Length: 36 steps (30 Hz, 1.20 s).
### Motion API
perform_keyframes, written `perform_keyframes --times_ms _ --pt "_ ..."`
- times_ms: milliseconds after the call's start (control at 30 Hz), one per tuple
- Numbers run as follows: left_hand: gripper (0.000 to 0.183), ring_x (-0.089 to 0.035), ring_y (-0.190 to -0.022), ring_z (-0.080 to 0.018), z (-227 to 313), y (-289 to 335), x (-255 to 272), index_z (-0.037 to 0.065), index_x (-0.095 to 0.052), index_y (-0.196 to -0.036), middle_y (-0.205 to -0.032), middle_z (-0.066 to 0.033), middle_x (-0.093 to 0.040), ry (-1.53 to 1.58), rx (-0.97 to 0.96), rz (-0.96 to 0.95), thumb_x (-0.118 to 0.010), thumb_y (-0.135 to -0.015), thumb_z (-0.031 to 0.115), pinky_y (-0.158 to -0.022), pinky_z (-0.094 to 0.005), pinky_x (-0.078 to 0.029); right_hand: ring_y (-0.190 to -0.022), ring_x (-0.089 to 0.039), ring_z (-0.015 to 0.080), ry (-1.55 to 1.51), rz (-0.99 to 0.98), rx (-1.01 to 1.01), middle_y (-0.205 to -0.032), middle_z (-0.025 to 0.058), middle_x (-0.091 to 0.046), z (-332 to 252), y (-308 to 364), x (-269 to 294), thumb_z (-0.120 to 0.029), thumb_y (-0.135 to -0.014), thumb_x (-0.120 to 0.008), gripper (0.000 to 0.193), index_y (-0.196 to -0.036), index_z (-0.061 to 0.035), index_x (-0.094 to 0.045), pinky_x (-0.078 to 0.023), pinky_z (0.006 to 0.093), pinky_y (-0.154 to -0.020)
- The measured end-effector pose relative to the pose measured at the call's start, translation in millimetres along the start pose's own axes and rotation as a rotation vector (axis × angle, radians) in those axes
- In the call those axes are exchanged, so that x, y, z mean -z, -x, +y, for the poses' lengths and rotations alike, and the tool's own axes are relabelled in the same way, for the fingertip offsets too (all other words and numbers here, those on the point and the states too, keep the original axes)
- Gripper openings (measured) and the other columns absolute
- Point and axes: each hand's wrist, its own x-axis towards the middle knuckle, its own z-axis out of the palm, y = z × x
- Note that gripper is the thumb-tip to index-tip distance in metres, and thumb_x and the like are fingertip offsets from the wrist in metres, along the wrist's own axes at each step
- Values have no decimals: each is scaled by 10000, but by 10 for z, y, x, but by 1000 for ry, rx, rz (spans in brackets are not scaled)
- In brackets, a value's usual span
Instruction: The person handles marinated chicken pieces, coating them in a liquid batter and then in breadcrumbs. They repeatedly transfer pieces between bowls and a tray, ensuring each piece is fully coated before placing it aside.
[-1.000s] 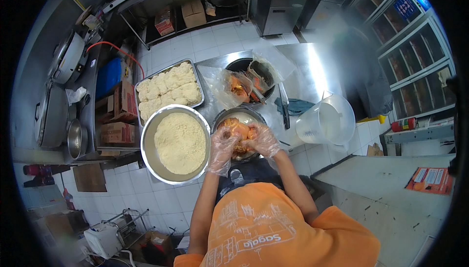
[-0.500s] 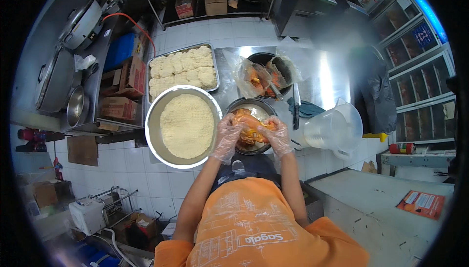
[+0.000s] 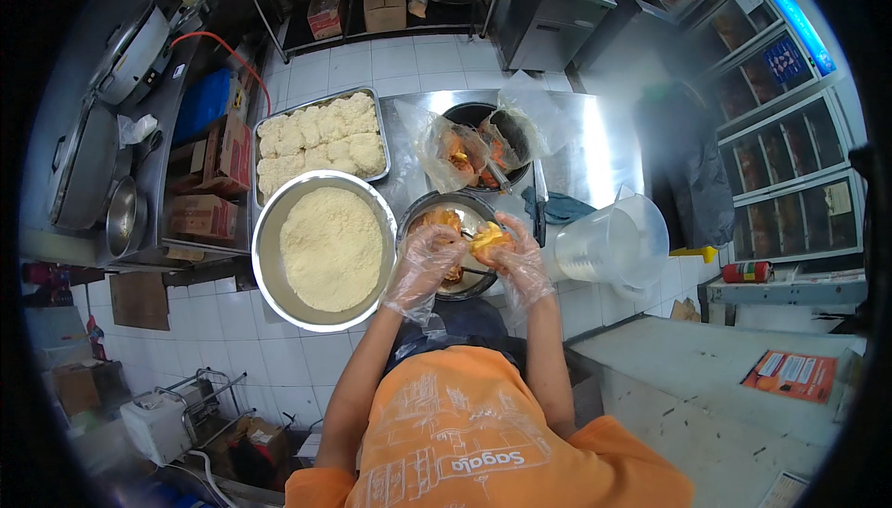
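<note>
Orange-coated meat (image 3: pixel 489 242) is clamped in the gloved right hand (image 3: pixel 520 259) over the dark pan (image 3: pixel 476 279); the hands, bridged by one piece earlier, are now held apart (whether the adjacent orange portion (image 3: pixel 437 219) is gripped by the left hand (image 3: pixel 427 268) cannot be told).

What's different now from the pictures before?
Earlier both hands gripped orange food together; now they're apart over the pot. The right hand holds an orange-yellow piece; whether the left hand grips anything isn't clear. The crumb bowl, tray and jug stayed put.
</note>
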Motion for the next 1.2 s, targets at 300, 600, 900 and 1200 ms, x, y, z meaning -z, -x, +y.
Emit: perform_keyframes --times_ms 300,600,900,1200 --pt "303 -681 -935 -95 -141 -64 -2 -16 -691 -1173 -1062 -56 -723 190 273 -180 -813 -943 138 -790 -235 -574 -1267 -615 206 124 -179 103 -1451 116 -569 11 -118 -198 169 -832 -692 850 -1580 -116 -404 -579 330 -1024" --pt "245 -656 -1050 -131 -127 -96 -191 17 -699 -1115 -1100 -60 -714 238 28 31 -809 -895 20 -937 -302 -554 -1199 -625 186 286 -75 63 -1275 72 -647 72 -312 -41 54 -854 -777 469 -1290 -51 -639 -544 315 -1018" --pt "163 -638 -1043 -128 -106 -157 -318 24 -687 -1042 -1141 -56 -682 663 222 266 -756 -912 -47 -928 -274 -532 -1190 -620 157 272 -11 -7 -1239 53 -659 127 -500 65 183 -737 -507 637 -1305 -73 -642 -570 324 -995" --pt "138 -612 -927 -83 -91 -98 -233 54 -675 -965 -1027 -10 -667 154 67 245 -765 -906 -33 -831 -248 -517 -1060 -734 306 1117 -135 -179 -1089 152 -763 -209 -548 248 20 -915 -620 378 -1276 -82 -667 -574 408 -930"
